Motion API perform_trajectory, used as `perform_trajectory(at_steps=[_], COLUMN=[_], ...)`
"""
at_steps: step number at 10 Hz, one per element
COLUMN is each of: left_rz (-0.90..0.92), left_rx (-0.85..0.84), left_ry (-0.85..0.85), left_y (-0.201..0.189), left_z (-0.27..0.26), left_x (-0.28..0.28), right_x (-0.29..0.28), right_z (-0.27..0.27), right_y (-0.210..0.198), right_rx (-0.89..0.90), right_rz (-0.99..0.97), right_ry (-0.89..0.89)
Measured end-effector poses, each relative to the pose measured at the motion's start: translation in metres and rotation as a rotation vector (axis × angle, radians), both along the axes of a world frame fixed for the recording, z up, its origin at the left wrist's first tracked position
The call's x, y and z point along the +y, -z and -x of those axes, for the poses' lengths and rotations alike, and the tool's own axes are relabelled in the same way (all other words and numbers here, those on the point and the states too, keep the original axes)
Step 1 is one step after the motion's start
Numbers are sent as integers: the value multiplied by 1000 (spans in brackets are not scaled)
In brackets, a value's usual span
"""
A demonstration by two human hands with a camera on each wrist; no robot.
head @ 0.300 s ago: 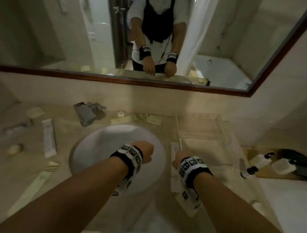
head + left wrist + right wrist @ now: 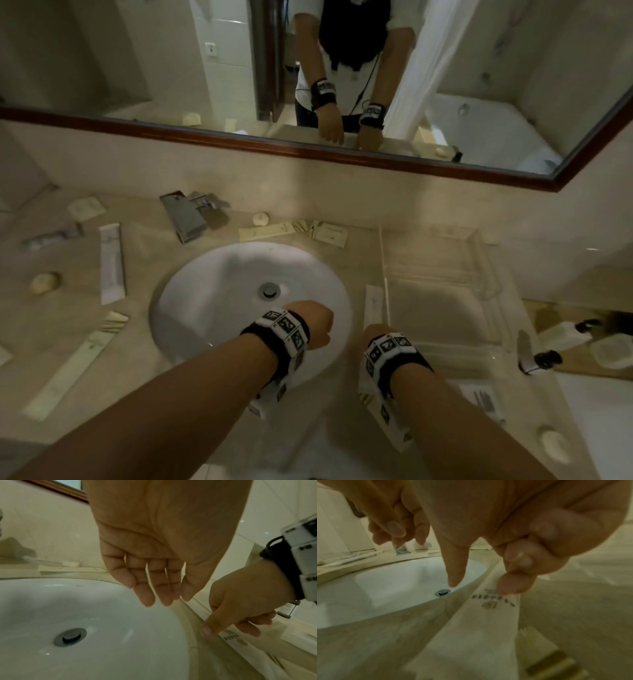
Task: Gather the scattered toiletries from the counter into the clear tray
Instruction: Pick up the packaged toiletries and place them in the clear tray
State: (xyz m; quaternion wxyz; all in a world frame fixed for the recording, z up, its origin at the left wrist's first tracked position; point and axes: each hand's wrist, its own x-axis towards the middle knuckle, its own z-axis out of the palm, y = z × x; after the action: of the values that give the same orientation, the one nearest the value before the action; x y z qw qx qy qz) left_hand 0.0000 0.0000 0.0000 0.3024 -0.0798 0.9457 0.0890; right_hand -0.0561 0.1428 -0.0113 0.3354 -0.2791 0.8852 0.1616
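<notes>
The clear tray (image 2: pixel 486 270) stands on the counter right of the white sink (image 2: pixel 212 284). A long cream sachet (image 2: pixel 373 301) lies between them. My right hand (image 2: pixel 373 334) is down on that sachet (image 2: pixel 488 622): curled fingertips (image 2: pixel 513 586) press its printed end, and the thumb (image 2: pixel 208 630) touches its sink-side edge. My left hand (image 2: pixel 315 325) hangs over the sink's right rim, fingers (image 2: pixel 161 588) relaxed and holding nothing. More toiletries lie scattered: a white sachet (image 2: pixel 111 263), a cream packet (image 2: pixel 72 370), a soap (image 2: pixel 44 282) and packets (image 2: pixel 270 230) behind the sink.
A chrome faucet (image 2: pixel 186 216) stands behind the sink on the left. Small bottles (image 2: pixel 537 359) sit on a wooden board at the right. A round soap (image 2: pixel 553 445) and a flat packet (image 2: pixel 483 397) lie near the front right. A mirror (image 2: pixel 445 51) covers the wall.
Both hands stay about where they were at the sink's right edge. The view now shows more of the sink and counter.
</notes>
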Motion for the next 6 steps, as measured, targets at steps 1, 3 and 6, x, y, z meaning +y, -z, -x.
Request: perform_trajectory(at_steps=[1, 3, 6], left_rz=[6, -56, 110], left_rx=[-44, 250, 243], left_ry=[22, -40, -104], left_y=[14, 20, -39], left_z=[-2, -8, -18], left_x=[-1, -5, -31], right_x=[1, 2, -49], right_z=[8, 24, 27], right_y=[17, 12, -50], right_rx=[-5, -120, -353], right_rz=[19, 260, 493], right_ry=[70, 133, 53])
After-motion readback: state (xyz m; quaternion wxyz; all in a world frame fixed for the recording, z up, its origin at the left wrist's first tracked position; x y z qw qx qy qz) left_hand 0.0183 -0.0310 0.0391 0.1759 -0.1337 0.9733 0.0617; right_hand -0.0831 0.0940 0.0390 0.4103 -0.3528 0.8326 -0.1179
